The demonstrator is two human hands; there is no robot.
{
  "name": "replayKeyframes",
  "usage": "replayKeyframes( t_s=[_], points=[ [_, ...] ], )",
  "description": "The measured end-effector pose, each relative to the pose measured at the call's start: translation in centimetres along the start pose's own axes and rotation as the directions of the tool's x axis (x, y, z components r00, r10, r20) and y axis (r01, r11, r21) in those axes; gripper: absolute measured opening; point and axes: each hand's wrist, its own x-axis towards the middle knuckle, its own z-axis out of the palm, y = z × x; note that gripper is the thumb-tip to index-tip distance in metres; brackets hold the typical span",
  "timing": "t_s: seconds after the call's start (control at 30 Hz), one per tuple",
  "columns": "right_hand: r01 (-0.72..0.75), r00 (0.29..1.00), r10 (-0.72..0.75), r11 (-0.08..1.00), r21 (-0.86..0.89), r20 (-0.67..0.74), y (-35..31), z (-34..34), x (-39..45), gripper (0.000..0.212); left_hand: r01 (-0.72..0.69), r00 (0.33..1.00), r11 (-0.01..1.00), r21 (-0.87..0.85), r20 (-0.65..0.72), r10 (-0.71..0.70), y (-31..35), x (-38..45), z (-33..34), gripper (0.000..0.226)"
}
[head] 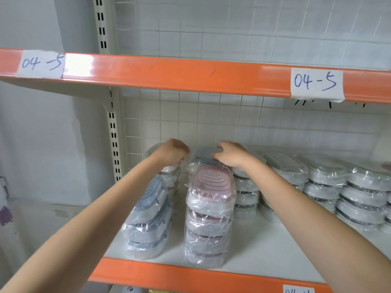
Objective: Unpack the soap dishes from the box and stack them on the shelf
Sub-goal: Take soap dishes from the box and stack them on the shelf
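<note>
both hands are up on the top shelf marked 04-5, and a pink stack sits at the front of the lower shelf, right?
Not quite. In the head view the left hand and right hand reach the back stacks on the lower shelf, beneath the 04-5 label. The pink stack is at its front.

Two white paper labels on the upper orange shelf beam, one at the left [40, 64] and one at the right [316, 83], each read "04-5" in blue handwriting. A label on the lower beam [298, 289] is cut off and unreadable.
</note>
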Motion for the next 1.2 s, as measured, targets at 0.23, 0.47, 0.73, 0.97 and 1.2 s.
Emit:
replayKeyframes(
  t_s=[0.23, 0.47, 0.73, 0.97, 1.2],
  points=[
    [0.316, 0.948, -0.314, 0.948, -0.044, 0.048, -4.7, 0.2, -5.3, 0.028, 0.054, 0.996, 0.894, 0.444, -0.090, -0.015, -5.5, -7.8, -4.1, 0.042],
    [0.443, 0.896, -0.430, 0.884, -0.151, 0.109, -8.1, 3.6, -7.4, 0.028, 0.240, 0.971, 0.904, 0.352, -0.098, -0.220, -7.8, -12.0, -3.5, 0.098],
    [0.374, 0.924, -0.374, 0.832, -0.411, 0.084, -7.5, 4.8, -7.9, 0.035, 0.161, 0.963, 0.952, 0.259, -0.253, -0.094, -8.8, -13.0, -1.1, 0.097],
    [0.216, 0.962, -0.259, 0.916, -0.337, -0.089, -4.3, 4.0, -11.0, 0.064, 0.051, 0.905, 0.997, 0.057, -0.425, -0.022, -10.8, -14.7, 2.0, 0.106],
    [0.217, 0.943, -0.274, 0.936, -0.276, -0.187, -3.3, 5.1, -12.0, 0.065, 0.004, 0.842, 0.998, 0.070, -0.538, 0.034, -10.7, -14.4, 4.1, 0.115]
  ],
)
